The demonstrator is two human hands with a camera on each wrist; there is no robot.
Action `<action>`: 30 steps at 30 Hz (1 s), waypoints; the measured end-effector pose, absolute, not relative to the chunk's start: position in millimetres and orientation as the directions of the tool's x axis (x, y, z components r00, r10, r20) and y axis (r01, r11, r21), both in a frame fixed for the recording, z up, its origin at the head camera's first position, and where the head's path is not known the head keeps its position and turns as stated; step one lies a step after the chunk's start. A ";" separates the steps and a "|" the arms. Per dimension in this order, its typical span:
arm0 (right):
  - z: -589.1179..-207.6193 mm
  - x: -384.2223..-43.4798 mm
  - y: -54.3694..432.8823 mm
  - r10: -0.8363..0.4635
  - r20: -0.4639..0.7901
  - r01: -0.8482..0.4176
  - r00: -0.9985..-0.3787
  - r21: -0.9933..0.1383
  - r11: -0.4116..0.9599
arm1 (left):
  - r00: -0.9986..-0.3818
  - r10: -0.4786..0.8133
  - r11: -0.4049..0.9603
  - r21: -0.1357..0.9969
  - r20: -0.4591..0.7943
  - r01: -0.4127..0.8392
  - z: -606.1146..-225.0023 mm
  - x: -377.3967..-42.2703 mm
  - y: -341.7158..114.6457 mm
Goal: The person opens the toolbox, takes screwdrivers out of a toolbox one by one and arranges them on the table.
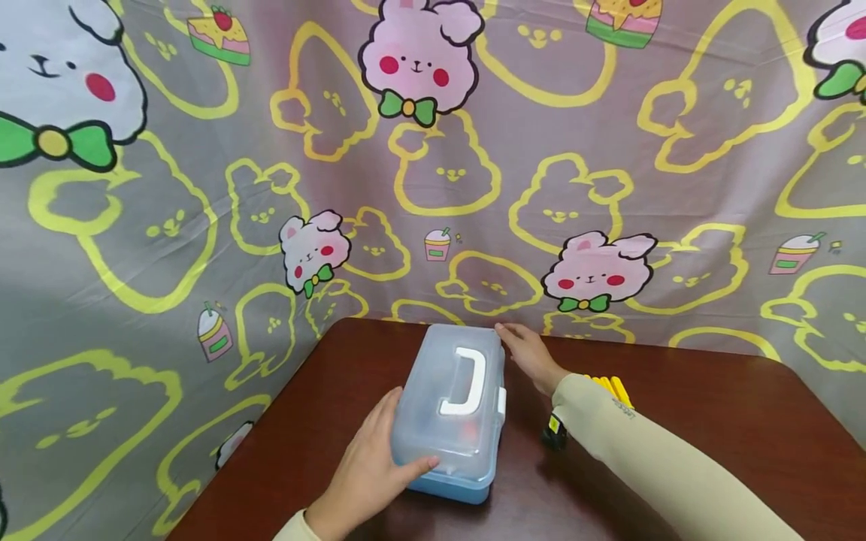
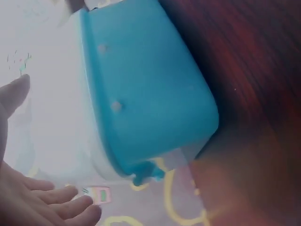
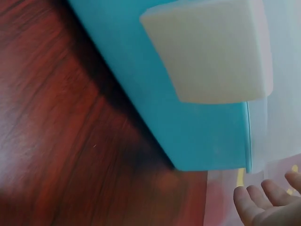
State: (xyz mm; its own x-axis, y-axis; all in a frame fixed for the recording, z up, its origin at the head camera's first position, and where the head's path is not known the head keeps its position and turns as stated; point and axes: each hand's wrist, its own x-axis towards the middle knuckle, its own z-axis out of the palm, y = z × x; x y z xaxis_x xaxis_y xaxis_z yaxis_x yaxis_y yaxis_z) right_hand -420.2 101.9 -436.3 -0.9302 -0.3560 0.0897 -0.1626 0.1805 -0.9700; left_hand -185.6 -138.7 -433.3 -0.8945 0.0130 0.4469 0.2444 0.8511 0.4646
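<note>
A plastic storage box point(image 1: 443, 451) with a blue base, a translucent lid and a white handle point(image 1: 467, 383) stands on the table, its lid down. My left hand point(image 1: 368, 458) lies along its near left corner, thumb over the near end and fingers against the left side. In the left wrist view these fingers point(image 2: 56, 200) look spread and nearly straight. At the far right corner, my right hand point(image 1: 531, 357) touches the box with extended fingertips. A white latch point(image 3: 211, 52) on the box's right side shows large in the right wrist view. Something reddish shows faintly through the lid.
Right of the box, a small black object with a yellow label point(image 1: 555, 430) sits beside my right sleeve. Several yellow rod-like pieces point(image 1: 612, 387) are partly hidden behind that sleeve. A patterned cloth point(image 1: 473, 188) hangs behind and left of the dark wooden table point(image 1: 731, 406).
</note>
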 end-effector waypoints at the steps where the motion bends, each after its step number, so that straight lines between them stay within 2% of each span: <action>1: -437.3 -421.8 98.3 -0.355 0.097 -0.165 -0.930 -0.972 0.168 | -0.918 -0.028 0.829 0.523 0.396 0.200 -433.7 -187.0 -141.5; 4: -440.0 -423.8 88.2 -0.347 0.114 -0.176 -0.931 -0.973 0.152 | -0.957 -0.088 0.746 0.655 0.276 0.121 -435.1 -192.0 -150.5; 9: -445.0 -421.7 78.6 -0.356 0.112 -0.177 -0.928 -0.972 0.157 | -0.970 -0.030 0.609 0.774 0.242 0.174 -440.2 -199.3 -161.8; 18: -449.1 -423.5 84.0 -0.353 0.093 -0.154 -0.931 -0.976 0.151 | -0.964 0.026 0.532 0.813 0.266 0.239 -439.6 -207.7 -165.6; 30: -444.0 -413.5 105.1 -0.349 0.108 -0.185 -0.931 -0.963 0.196 | -0.977 0.139 0.526 0.824 0.160 0.210 -435.8 -224.0 -182.3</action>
State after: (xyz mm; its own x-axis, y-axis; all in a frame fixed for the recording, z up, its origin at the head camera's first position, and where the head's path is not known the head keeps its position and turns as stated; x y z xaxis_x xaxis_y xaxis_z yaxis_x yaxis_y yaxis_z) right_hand -413.5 105.1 -444.0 -0.9308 -0.3491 0.1082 -0.1854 0.1958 -0.9630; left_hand -224.0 -182.3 -435.8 -0.9772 0.1394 0.1604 0.2104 0.5262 0.8239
